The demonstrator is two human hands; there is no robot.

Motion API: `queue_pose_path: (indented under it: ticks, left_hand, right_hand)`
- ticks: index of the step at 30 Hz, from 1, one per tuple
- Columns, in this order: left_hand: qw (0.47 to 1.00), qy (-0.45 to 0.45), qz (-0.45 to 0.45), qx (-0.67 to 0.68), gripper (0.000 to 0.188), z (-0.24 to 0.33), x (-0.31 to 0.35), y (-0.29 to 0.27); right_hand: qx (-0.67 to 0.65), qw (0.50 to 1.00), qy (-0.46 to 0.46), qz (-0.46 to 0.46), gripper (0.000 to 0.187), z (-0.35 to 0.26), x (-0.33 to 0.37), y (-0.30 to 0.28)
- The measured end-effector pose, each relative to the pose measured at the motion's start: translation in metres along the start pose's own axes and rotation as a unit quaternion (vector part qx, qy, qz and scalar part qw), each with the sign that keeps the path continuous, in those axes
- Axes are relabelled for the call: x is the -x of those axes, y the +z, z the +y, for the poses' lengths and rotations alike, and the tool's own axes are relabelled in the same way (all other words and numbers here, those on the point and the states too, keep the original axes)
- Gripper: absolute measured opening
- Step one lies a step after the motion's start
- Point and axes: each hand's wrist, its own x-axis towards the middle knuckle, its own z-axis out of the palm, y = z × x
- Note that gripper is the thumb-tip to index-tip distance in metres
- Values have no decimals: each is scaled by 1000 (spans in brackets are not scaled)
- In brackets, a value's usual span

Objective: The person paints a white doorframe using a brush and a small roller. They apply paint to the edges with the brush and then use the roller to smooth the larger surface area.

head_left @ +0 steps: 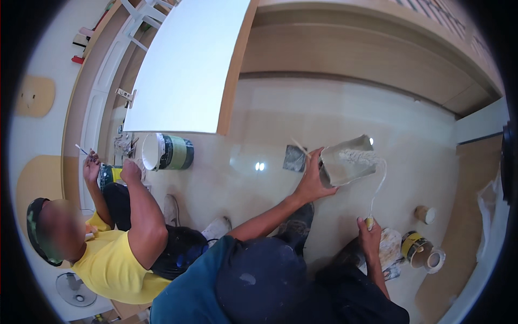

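My left hand (314, 181) grips the near end of a clear, tilted, box-like container (345, 171), with the thumb along its lower edge. Inside lies a lumpy whitish strip (356, 156). A thin light stick (298, 144) pokes out beside the fingers of that hand. From the container's far end a white strand (384, 181) runs down to my right hand (369, 237). That hand is closed around a small yellow piece (369, 222) at the strand's lower end; its exact kind is not plain.
A dark square sheet (294, 158) lies on the floor. To the right stand a yellow-and-black tub (414, 244) and a small pot (425, 214). At left, a person in yellow (116, 254) sits near a paint bucket (178, 152). A white panel (186, 65) juts overhead.
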Motion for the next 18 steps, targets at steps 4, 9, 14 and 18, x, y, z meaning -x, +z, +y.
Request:
queue_pose_path:
  ticks: [4, 9, 14, 18]
  left_hand:
    - [999, 12, 20, -43, 120, 0, 9, -3]
    - [999, -13, 30, -3, 101, -6, 65, -7]
    - [998, 6, -50, -36, 91, -5, 110, 0]
    - [996, 19, -68, -62, 90, -9, 105, 6]
  right_hand:
    - [32, 998, -31, 38, 42, -15, -4, 12]
    - [59, 998, -19, 12, 46, -6, -10, 13]
    - [48, 998, -36, -19, 47, 14, -10, 18]
    - [49, 998, -14, -33, 45, 9, -9, 19]
